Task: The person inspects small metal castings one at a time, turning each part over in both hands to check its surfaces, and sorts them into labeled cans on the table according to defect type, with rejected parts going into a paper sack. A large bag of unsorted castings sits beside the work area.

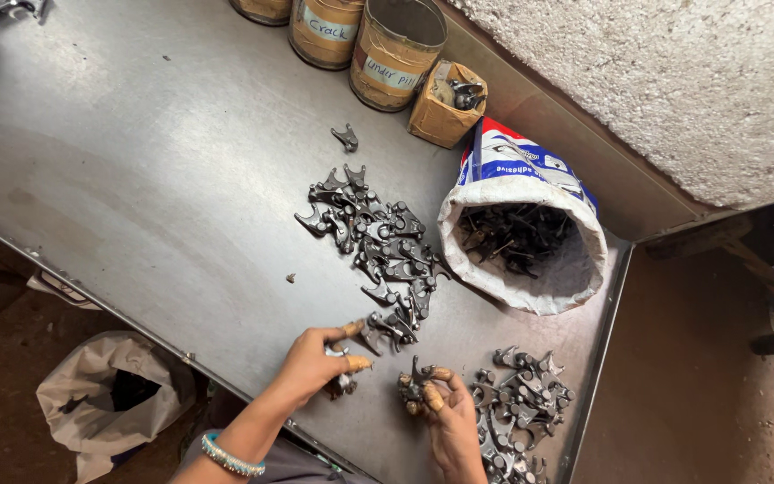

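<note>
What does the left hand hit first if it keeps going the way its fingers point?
Likely the near end of the pile of dark metal parts: the left hand points up-right, fingertips about touching the closest piece. Depth looks flat on the steel table.

Dull brushed steel table [136,161]; dark matt metal parts [374,242]; woven plastic sack [521,170]; tape-wrapped tins [396,54]; rough plaster wall [674,81].

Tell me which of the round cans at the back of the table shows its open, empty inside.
The rightmost can, beside the small cardboard box. Its grey inside shows; the other two cans are cut off at the frame's top.
</note>
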